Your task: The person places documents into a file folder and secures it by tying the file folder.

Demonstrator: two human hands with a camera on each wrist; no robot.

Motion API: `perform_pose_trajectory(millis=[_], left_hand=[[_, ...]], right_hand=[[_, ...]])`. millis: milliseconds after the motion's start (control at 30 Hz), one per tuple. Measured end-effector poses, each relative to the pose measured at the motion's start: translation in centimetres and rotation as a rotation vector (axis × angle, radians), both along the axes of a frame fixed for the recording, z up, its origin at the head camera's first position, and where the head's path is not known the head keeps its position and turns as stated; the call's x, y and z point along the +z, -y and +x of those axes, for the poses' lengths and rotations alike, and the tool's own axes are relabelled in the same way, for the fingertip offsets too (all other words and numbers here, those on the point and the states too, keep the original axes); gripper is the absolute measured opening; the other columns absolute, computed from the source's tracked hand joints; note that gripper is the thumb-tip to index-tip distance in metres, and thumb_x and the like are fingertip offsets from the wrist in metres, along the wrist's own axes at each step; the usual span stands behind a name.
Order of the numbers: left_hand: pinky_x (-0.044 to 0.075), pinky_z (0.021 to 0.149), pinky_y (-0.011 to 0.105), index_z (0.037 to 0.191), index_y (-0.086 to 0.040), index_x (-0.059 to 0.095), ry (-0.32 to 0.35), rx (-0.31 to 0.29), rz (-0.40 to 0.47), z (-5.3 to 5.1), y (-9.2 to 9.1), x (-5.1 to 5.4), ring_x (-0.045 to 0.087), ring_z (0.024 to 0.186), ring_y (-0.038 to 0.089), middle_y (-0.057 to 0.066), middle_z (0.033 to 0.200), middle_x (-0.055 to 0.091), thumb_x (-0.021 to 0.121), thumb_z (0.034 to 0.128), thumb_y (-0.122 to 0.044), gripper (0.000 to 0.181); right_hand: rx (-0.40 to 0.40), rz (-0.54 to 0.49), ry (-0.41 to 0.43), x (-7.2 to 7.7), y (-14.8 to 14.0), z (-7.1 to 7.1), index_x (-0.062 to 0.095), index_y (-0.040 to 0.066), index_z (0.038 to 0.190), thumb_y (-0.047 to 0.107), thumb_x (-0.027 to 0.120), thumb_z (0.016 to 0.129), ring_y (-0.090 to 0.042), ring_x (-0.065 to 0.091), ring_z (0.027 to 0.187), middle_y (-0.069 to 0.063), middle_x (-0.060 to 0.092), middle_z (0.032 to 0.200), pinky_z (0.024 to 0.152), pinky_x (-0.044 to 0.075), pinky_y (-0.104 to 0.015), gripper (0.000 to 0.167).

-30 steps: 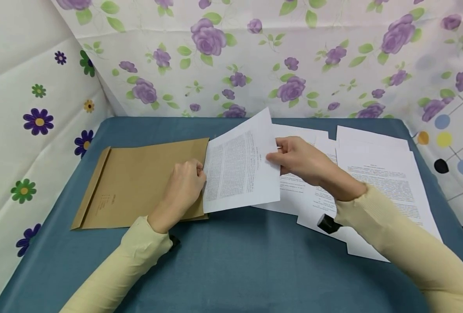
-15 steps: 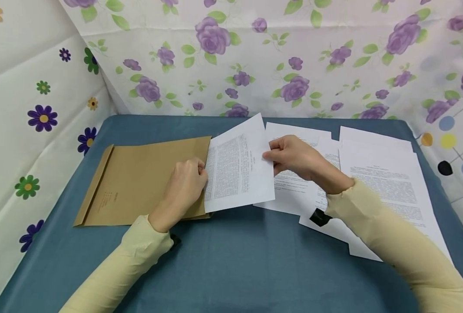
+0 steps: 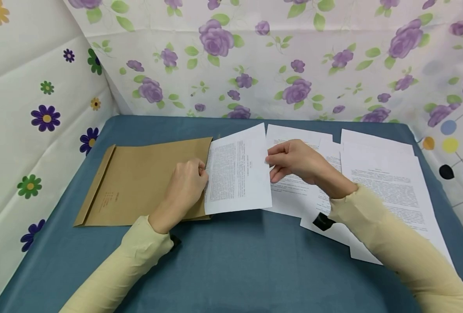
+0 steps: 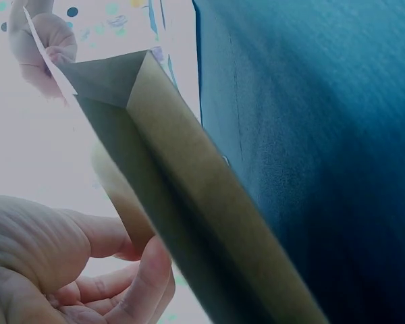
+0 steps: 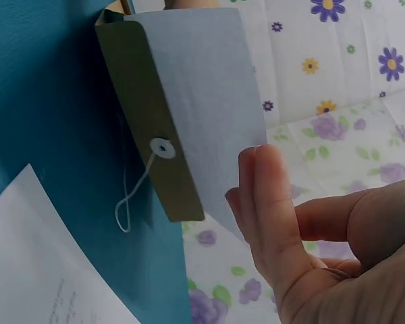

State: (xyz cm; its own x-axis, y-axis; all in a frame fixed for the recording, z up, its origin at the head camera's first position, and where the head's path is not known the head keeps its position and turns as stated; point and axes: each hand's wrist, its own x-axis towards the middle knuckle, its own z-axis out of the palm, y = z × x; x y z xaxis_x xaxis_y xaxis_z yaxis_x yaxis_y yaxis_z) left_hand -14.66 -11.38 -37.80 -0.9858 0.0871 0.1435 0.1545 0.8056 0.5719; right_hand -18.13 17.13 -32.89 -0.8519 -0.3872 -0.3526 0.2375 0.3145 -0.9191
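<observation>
A brown kraft envelope (image 3: 141, 178) lies at the left of the table. My left hand (image 3: 184, 189) pinches its upper layer near the right-hand opening, which gapes in the left wrist view. A printed white sheet (image 3: 241, 174) sticks out of that opening, its left part hidden inside. My right hand (image 3: 295, 163) is at the sheet's right edge, its extended fingers (image 5: 273, 196) touching the edge. A flap (image 5: 148, 115) with a white button (image 5: 163, 148) and a loose string (image 5: 125, 202) shows beneath the sheet in the right wrist view.
Several printed sheets (image 3: 384, 191) lie overlapping on the right of the blue tablecloth (image 3: 231, 265), partly under my right forearm. Floral cloth (image 3: 255, 56) hangs behind the table, with more patterned cloth at both sides.
The sheet has slid left and lowered, with less of it outside the envelope. My right hand has loosened its pinch and straightened its fingers against the edge. My left hand keeps its grip.
</observation>
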Motion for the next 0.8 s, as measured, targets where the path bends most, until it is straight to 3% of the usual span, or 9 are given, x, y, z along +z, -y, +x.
perform_pose_trajectory(millis=[233, 400, 533, 633, 800], left_hand=[[0.051, 0.059, 0.033, 0.103, 0.01, 0.071, -0.019, -0.007, -0.007, 0.1, 0.0, 0.0, 0.063, 0.067, 0.023, 0.02, 0.092, 0.071, 0.06, 0.0935, 0.006, 0.015], [0.05, 0.057, 0.032, 0.102, 0.009, 0.071, -0.009, -0.002, -0.017, 0.1, -0.2, 0.1, 0.062, 0.066, 0.023, 0.02, 0.092, 0.071, 0.06, 0.0936, 0.005, 0.015], [0.05, 0.057, 0.031, 0.103, 0.009, 0.071, 0.001, 0.0, -0.022, 0.1, -0.4, 0.2, 0.063, 0.067, 0.023, 0.02, 0.093, 0.071, 0.06, 0.0942, 0.004, 0.015], [0.05, 0.058, 0.032, 0.104, 0.009, 0.071, -0.001, 0.002, -0.025, 0.2, -0.4, 0.1, 0.063, 0.068, 0.024, 0.021, 0.095, 0.072, 0.061, 0.094, 0.004, 0.015], [0.053, 0.062, 0.035, 0.104, 0.01, 0.071, -0.014, 0.009, -0.04, 0.2, -0.3, 0.0, 0.064, 0.072, 0.026, 0.022, 0.097, 0.072, 0.061, 0.0925, 0.005, 0.016]], right_hand=[[0.017, -0.007, -0.023, -1.3, 2.4, -0.4, 0.052, -0.014, 0.138, 0.002, 0.062, 0.1, -0.022, 0.072, 0.064, -0.024, 0.072, 0.091, 0.07, 0.061, -0.039, 0.042], [0.037, 0.002, -0.022, -1.6, 3.8, -0.4, 0.053, -0.013, 0.138, 0.003, 0.061, 0.101, -0.024, 0.073, 0.066, -0.024, 0.072, 0.09, 0.071, 0.061, -0.04, 0.041], [-0.001, -0.004, -0.005, -1.2, 4.1, -0.3, 0.055, -0.011, 0.137, 0.006, 0.062, 0.101, -0.023, 0.072, 0.064, -0.023, 0.072, 0.092, 0.073, 0.061, -0.043, 0.04], [-0.031, -0.013, 0.002, -1.0, 4.1, -0.4, 0.062, -0.008, 0.127, 0.01, 0.064, 0.101, -0.022, 0.07, 0.06, -0.02, 0.071, 0.085, 0.068, 0.061, -0.04, 0.032], [0.033, 0.044, 0.014, -1.8, 4.0, -0.1, 0.067, -0.005, 0.095, 0.012, 0.069, 0.1, -0.02, 0.069, 0.054, -0.016, 0.068, 0.068, 0.066, 0.061, -0.037, 0.018]])
